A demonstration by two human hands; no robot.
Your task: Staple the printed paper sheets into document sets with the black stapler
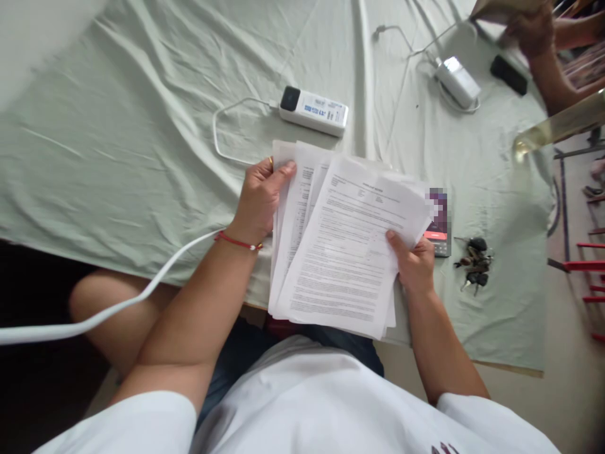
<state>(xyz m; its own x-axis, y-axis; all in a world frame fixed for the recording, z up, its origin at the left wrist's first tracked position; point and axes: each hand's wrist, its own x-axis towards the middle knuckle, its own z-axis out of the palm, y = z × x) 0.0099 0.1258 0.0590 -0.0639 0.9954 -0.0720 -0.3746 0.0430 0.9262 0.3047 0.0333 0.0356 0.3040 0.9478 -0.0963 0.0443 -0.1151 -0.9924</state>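
Several printed sheets of paper (350, 252) are held fanned out above the near edge of the cloth-covered table, in front of my body. My left hand (265, 189) pinches their upper left edge, thumb on top and fingers hidden behind. On the right side, my right hand (416, 260) grips the sheets with its thumb across the front of the top page. That page carries a heading and dense small text. Just past my right hand lies a phone (438, 236) with a lit, partly blurred screen. A bunch of keys (474, 261) rests to its right.
Beyond the papers lies a white power bank (314, 111) with a cable. A white adapter (457, 82) and a dark phone-like object (508, 74) are at the far right, near another person's arm (543, 57). A white cable (155, 284) runs past my left forearm. Green cloth (142, 157) covers the table.
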